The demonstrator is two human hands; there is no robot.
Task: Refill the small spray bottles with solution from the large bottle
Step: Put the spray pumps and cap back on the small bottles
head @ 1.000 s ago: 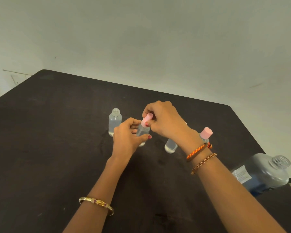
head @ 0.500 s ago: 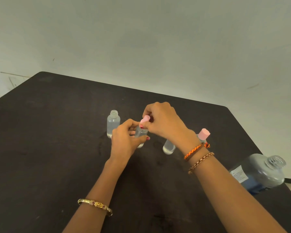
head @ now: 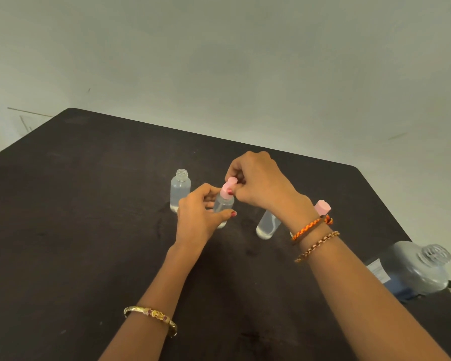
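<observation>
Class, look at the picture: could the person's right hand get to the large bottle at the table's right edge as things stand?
Probably yes. The large bottle stands alone beside the right forearm, nothing between. But the right hand is pinching the pink spray cap and must let go first.

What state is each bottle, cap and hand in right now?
Left-most small clear plastic bottle: upright, uncapped, threaded neck bare.
Middle small clear bottle: upright, left hand gripping its body.
Pink spray cap: on the middle bottle, pinched by right hand.
Third small clear bottle: standing, top hidden by wrist.
Second pink cap: beyond wrist, its bottle hidden.
Large translucent bottle: uncapped, at table's right edge.
</observation>
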